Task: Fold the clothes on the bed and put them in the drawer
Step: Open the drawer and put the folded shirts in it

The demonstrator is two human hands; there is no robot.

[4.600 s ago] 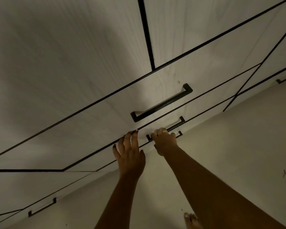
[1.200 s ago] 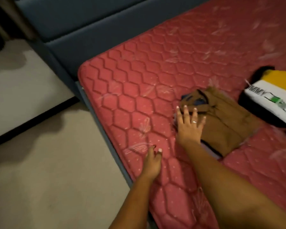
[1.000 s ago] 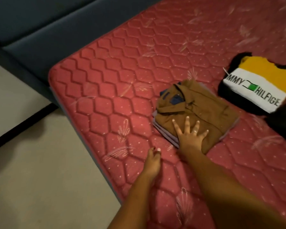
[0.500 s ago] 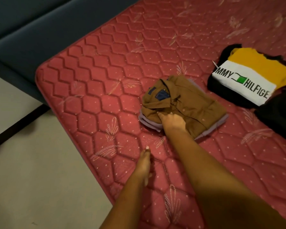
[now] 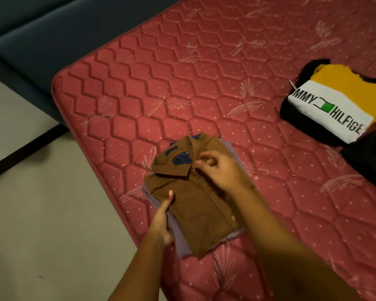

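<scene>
- A folded brown shirt (image 5: 195, 205) lies on top of a folded lilac garment (image 5: 180, 242), the two forming one stack at the near left edge of the bed's red quilted mattress (image 5: 161, 83).
- The left hand (image 5: 161, 222) grips the stack's left edge. Its thumb (image 5: 170, 195) presses on the brown cloth, and the other fingers are tucked out of sight below.
- The right hand (image 5: 221, 172) rests on the shirt just beside the collar with its fingers bent. I cannot tell whether they pinch any cloth.
- The right forearm crosses the stack's right side and hides that edge.
- A folded top (image 5: 326, 109) in yellow, white and black, with printed lettering, lies well apart, far to the right on the mattress.
- Dark clothing (image 5: 371, 157) is heaped just beside that top at the frame's right edge. It is too dim to make out.
- A dark blue padded bed frame (image 5: 52, 33) runs along the mattress's far left side.
- A pale floor (image 5: 41, 213) lies to the left of the bed, crossed by a dark strip (image 5: 24, 153).
</scene>
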